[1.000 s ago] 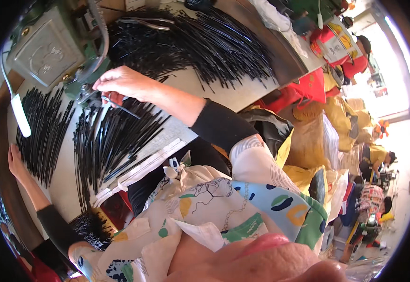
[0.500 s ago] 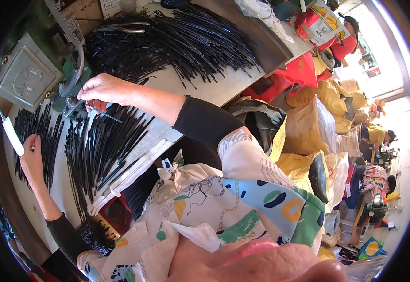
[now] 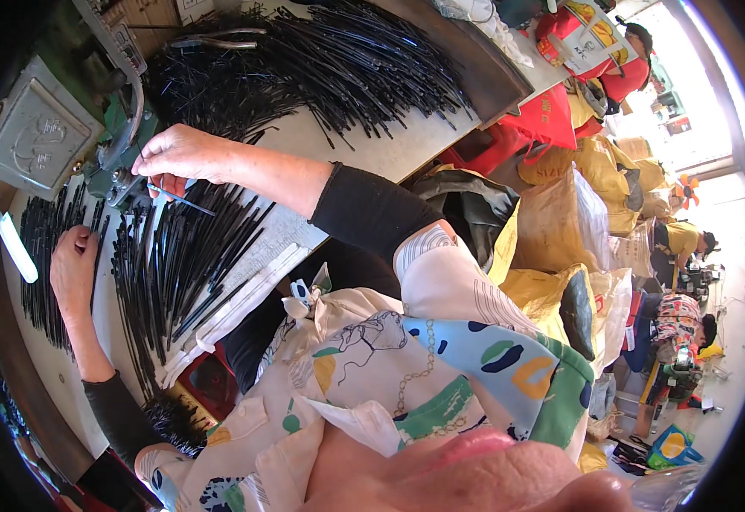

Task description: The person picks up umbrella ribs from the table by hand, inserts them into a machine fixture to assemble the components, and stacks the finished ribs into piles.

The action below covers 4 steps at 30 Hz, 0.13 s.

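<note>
My right hand (image 3: 180,155) is at the small green machine (image 3: 118,183), thumb and fingertips pinched together. A thin dark strip (image 3: 186,201) sticks out from under those fingers toward me, so I appear to hold it at the machine's metal working part. My left hand (image 3: 74,269) is over a bundle of long black strips (image 3: 41,286) on the left, its fingers curled in. What lies between those fingertips is too small to make out. A second fan of black strips (image 3: 168,264) lies between my hands and body.
A big heap of black strips (image 3: 364,68) covers the far table, with metal pliers (image 3: 219,38) on it. A white lamp (image 3: 16,247) hangs at left. White cloth (image 3: 236,311) lines the near table edge. Yellow sacks (image 3: 547,222), a red bag (image 3: 547,119) and other people are at right.
My left hand has moved up along the left bundle toward the machine, its fingers curling more. My right hand stays at the machine with the strip, while the whole view has shifted slightly.
</note>
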Tool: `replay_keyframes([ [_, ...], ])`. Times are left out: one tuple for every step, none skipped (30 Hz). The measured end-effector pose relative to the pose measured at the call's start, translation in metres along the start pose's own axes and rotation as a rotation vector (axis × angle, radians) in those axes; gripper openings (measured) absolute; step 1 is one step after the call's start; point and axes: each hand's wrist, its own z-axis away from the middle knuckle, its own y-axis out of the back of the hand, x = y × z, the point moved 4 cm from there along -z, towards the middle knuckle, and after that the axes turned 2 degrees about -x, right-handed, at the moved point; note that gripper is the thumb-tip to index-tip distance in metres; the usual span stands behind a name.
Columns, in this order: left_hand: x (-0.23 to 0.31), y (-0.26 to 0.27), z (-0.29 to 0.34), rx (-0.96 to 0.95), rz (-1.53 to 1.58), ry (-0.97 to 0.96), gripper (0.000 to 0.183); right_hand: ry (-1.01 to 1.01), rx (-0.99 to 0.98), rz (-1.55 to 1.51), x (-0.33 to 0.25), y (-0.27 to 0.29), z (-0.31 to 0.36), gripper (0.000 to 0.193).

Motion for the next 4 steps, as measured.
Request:
replay_keyframes([
  [0.004,0.0,0.0,-0.007,-0.006,0.004,0.019,-0.002,0.003,0.001,0.0,0.001,0.0,0.024],
  [0.001,-0.002,-0.001,-0.007,-0.004,0.006,0.019,-0.003,0.003,0.004,0.0,0.0,0.0,0.024],
  [-0.006,-0.004,-0.003,-0.005,0.005,-0.013,0.019,-0.004,0.003,0.008,0.0,0.0,0.0,0.024],
  [-0.008,-0.006,-0.004,-0.003,0.014,-0.032,0.018,-0.006,0.002,0.01,0.0,0.0,0.0,0.024],
])
